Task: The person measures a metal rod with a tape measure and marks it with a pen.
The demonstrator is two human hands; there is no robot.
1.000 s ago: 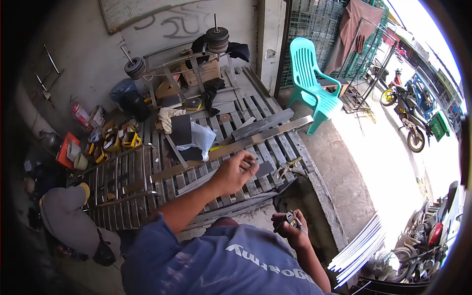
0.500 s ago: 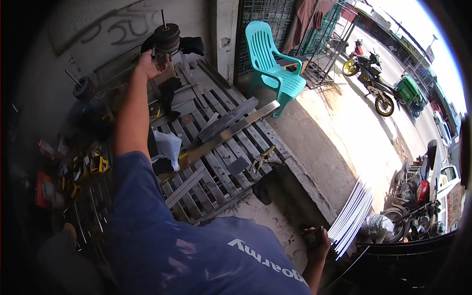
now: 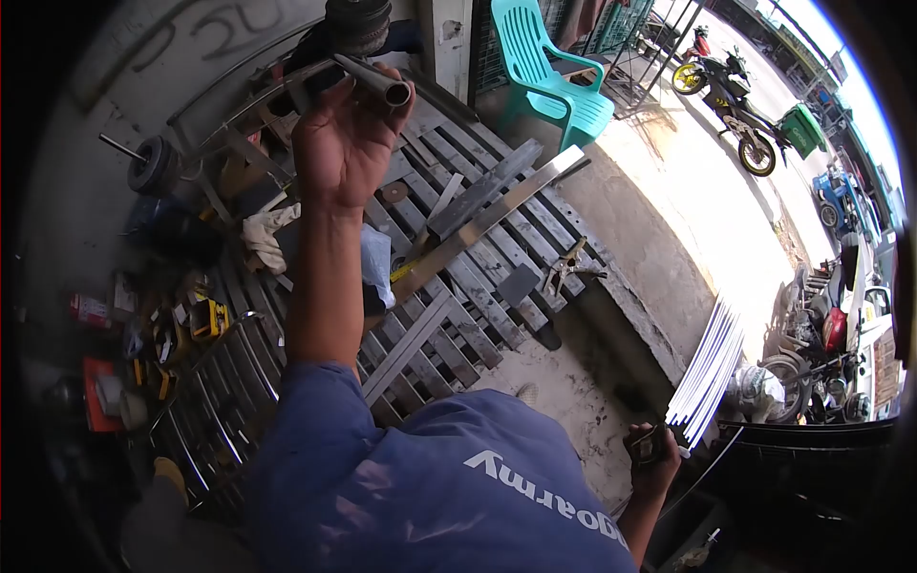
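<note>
My left hand [image 3: 346,143] is raised over the far left of the slatted metal workbench [image 3: 458,277], palm up. Its fingers curl around a short metal tube [image 3: 374,80] whose round, hollow end faces me. Behind that tube stands a stack of dark round discs [image 3: 358,27]. Low on the right, my right hand [image 3: 657,458] is closed around a small dark object [image 3: 648,445], of a kind I cannot tell. Right beside that hand is a bundle of thin white rods [image 3: 709,368].
On the bench lie flat metal bars [image 3: 487,229], locking pliers [image 3: 565,267], a pale glove [image 3: 270,237] and a whitish cloth [image 3: 375,258]. A turquoise plastic chair [image 3: 549,86] stands beyond. Yellow tools [image 3: 205,317] crowd the left. Motorcycles [image 3: 731,105] are outside.
My left hand has come back from the disc stack, nearer to me, and now shows the metal tube. My right hand stays low by the rods, and the view has shifted.
</note>
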